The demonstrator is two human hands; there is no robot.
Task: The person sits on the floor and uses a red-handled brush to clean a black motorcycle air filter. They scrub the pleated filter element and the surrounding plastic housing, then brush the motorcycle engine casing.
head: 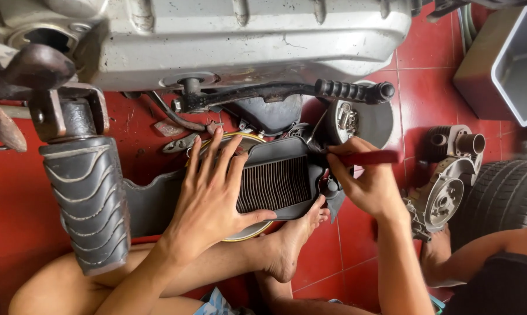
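Left hand (212, 192) spread flat, pinning air filter (275, 184); right hand (362, 184) gripping red-handled tool (371, 157). Risk: tool slipping off, gouging pleats just beside fingers.

A motorcycle repair workshop: a grey metal engine casing (246, 41) hangs above a red tiled floor (18, 204) strewn with a detached silver engine cover (444, 198), a black rubber tyre (508, 192) and a ribbed black footpeg (88, 198).

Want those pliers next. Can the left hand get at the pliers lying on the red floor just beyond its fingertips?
Probably yes. The left hand rests flat on the air filter, and the pliers lie on bare floor past its fingertips, nothing between; the kick lever above looks clear.
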